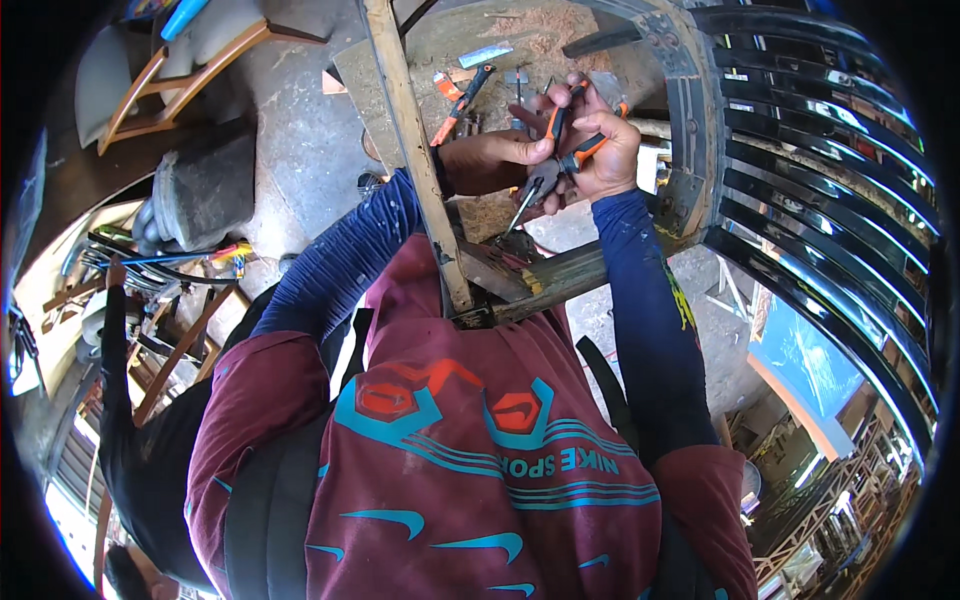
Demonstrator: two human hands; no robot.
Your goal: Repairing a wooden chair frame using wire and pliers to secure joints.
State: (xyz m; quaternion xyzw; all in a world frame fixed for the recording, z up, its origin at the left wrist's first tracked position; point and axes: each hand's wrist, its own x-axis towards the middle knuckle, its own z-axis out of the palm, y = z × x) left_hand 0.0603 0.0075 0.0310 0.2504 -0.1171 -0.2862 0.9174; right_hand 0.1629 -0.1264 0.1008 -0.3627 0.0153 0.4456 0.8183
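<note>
Grip, right hand [612, 165]: closed around pliers [574, 160], metal head, orange-and-black handles, within the wooden frame [418, 150]. Left hand [503, 153]: thumb against pliers; fuller hold cannot be told. Right of frame: glossy, curved black slats [800, 22]. Seen through frame: loose, pinkish-brown shavings [545, 28].

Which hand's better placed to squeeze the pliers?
Probably the right hand: it lies against the handle end of the orange-and-black pliers. The left hand reaches in from the other side, closer to the joint.
</note>
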